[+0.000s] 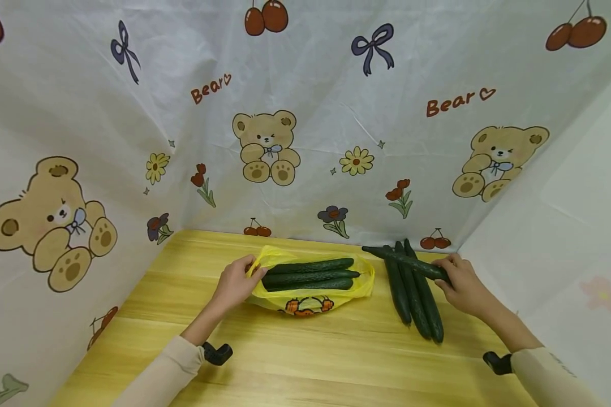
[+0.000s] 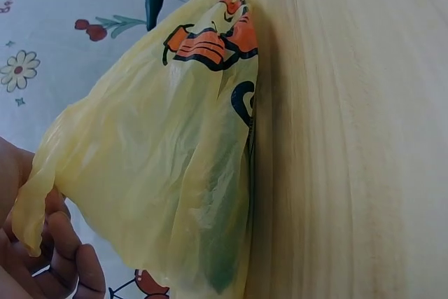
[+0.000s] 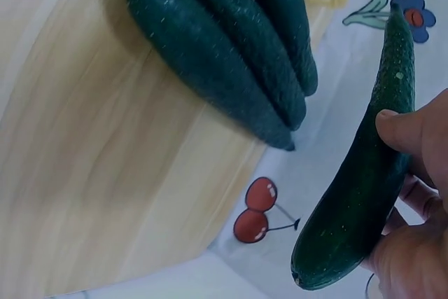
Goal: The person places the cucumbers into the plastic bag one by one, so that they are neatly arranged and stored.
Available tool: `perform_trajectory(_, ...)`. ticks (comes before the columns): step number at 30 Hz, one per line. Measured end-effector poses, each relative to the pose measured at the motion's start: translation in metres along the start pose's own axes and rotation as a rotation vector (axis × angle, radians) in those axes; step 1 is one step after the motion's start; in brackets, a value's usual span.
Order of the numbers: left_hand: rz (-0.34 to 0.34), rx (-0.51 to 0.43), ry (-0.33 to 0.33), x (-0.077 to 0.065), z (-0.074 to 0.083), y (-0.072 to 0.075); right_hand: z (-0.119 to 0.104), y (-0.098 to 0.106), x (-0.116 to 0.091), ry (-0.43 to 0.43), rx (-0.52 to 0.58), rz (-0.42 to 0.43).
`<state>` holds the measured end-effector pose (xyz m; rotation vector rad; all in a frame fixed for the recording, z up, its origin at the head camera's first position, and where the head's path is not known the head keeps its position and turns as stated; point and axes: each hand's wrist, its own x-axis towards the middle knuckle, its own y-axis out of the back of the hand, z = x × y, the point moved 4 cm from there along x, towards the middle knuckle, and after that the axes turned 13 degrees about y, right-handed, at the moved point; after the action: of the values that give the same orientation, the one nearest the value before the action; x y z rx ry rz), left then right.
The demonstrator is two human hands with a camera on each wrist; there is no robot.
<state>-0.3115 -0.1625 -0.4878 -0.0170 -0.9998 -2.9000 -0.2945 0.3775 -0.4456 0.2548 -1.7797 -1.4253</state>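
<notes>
My left hand (image 1: 238, 282) pinches the left edge of a yellow plastic bag (image 1: 310, 305) printed with an orange cartoon figure. Inside the bag's open mouth lie several dark green cucumbers (image 1: 310, 277), side by side. In the left wrist view, the thumb and fingers hold a gathered handle of the bag (image 2: 140, 145). On the right, my right hand (image 1: 463, 282) grips one cucumber (image 1: 407, 260) near its right end. That cucumber is raised above three others (image 1: 414, 299), which lie next to each other on the table, and its tip points left toward the bag.
The light wooden table (image 1: 295, 362) ends at a white cloth backdrop (image 1: 310, 73) printed with bears, flowers and cherries. The cloth also rises along both sides. Each wrist wears a small black camera mount (image 1: 218, 354).
</notes>
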Motion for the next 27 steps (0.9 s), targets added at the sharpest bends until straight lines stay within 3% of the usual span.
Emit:
perform_trajectory(6, -0.007, -0.020, 0.005, 0.002, 0.001, 0.000, -0.014, -0.002, 0.015, 0.079, -0.009, -0.003)
perform_trajectory(15, -0.016, -0.020, 0.003, 0.001, 0.004, 0.003, -0.042, -0.006, 0.042, 0.098, 0.067, -0.140)
perform_trajectory(27, -0.061, -0.060, 0.017, -0.005, 0.010, 0.002, -0.075, -0.036, 0.092, 0.207, 0.185, -0.228)
